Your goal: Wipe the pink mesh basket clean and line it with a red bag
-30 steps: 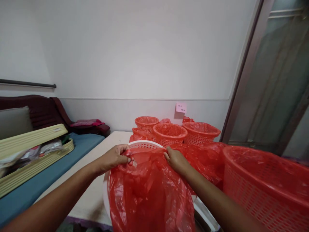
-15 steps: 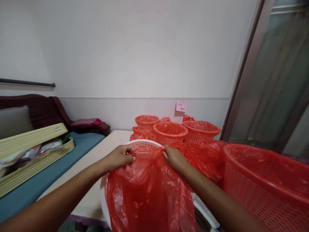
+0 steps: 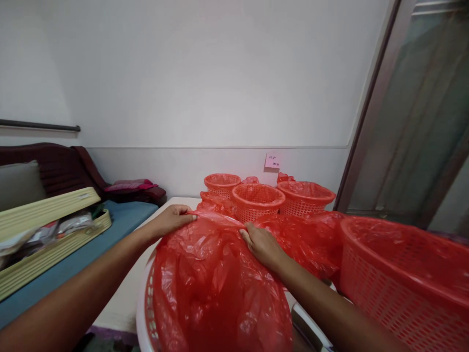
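Note:
A red plastic bag [image 3: 220, 278] spreads over the white perforated basket [image 3: 143, 298] in front of me, hiding most of it. My left hand [image 3: 176, 218] pinches the bag's far edge on the left. On the right, my right hand [image 3: 262, 242] is closed on the same edge, so a strip of it runs stretched between both hands. The basket's left wall and holes show beside the bag; its far rim is covered. Part of a pale object [image 3: 311, 327] with a dark panel shows under my right forearm.
Several red baskets [image 3: 258, 195] lined with red bags stand behind; a large red basket [image 3: 403, 274] is close on the right. More red bag film [image 3: 308, 239] lies between them. Left is a blue-covered seat [image 3: 128, 215] with a yellow container [image 3: 73, 249]. A pink note [image 3: 272, 161] hangs on the wall.
My hands have drawn the bag's edge over the basket's far rim, now hidden. My left hand moved up and left, my right slightly left. The bag looks fuller across the basket.

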{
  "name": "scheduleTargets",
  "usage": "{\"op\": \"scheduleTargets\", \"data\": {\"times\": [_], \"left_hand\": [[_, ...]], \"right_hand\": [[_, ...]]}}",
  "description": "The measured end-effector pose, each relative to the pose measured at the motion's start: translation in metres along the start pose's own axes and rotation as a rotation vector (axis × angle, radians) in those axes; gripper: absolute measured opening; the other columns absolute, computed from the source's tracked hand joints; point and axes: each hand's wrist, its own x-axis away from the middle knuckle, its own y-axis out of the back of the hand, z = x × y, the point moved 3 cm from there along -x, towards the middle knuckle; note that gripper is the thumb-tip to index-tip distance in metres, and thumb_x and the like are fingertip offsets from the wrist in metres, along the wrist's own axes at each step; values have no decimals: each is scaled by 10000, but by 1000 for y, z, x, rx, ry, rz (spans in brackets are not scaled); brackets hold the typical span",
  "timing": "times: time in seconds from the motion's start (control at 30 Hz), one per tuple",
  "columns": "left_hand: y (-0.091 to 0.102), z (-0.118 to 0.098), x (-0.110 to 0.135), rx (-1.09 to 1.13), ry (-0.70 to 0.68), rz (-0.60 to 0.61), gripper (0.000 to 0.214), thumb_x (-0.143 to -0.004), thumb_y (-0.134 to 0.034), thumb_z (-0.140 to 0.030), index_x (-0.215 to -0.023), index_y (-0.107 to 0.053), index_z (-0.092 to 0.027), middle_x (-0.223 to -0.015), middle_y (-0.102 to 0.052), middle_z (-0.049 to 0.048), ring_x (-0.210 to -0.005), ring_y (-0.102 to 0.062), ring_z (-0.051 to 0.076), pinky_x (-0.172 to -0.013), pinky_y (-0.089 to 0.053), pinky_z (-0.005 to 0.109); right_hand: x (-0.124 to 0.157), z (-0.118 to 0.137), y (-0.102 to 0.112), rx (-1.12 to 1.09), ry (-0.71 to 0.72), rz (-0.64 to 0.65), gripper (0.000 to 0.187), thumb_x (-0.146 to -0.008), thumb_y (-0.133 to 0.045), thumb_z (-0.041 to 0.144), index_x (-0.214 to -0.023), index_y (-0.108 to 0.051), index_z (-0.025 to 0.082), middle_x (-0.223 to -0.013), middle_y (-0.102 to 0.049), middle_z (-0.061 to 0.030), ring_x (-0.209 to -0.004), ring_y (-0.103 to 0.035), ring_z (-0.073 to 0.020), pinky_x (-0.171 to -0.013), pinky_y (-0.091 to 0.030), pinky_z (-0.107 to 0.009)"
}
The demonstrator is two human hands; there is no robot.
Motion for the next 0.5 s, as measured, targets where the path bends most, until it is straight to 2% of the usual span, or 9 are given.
{"op": "scheduleTargets", "data": {"times": [0.13,0.23,0.3,0.37,0.5], "left_hand": [[-1,-2,0,103,80,115,273,-679,-707,-416,-715,-561,-187,-584,-588,-38,-493,-509,107,-502,-361,230],[-8,-8,9,150,127,278,316,-676,-726,-440,-809,-628,-171,-693,-665,25,-525,-556,130,-510,-377,246],[-13,-10,14,160,127,335,380,-701,-698,-502,-860,-653,-160,-756,-686,61,-552,-571,143,-510,-376,254],[-13,-9,14,161,94,298,387,-735,-644,-549,-811,-633,-169,-720,-661,37,-552,-553,138,-518,-374,255],[-3,0,-2,72,-34,49,362,-747,-601,-542,-688,-548,-188,-606,-541,-43,-537,-467,109,-543,-341,242]], "right_hand": [[1,8,0,9,-16,17,292,-980,-312,380,-1004,-518,174,-914,-727,-133,-839,-687,-254,-585,-261,-303],[1,14,-1,18,-11,26,261,-968,-321,340,-1013,-516,172,-898,-727,-131,-820,-688,-250,-580,-259,-304],[0,16,-2,20,-7,31,257,-964,-318,328,-1018,-515,173,-906,-727,-132,-827,-688,-249,-586,-266,-304],[-1,16,-3,22,-9,38,259,-962,-322,331,-1021,-518,171,-920,-726,-140,-841,-688,-255,-595,-276,-306],[0,15,-3,26,-21,45,255,-957,-341,328,-1023,-524,164,-923,-724,-149,-852,-686,-265,-596,-278,-309]]}}
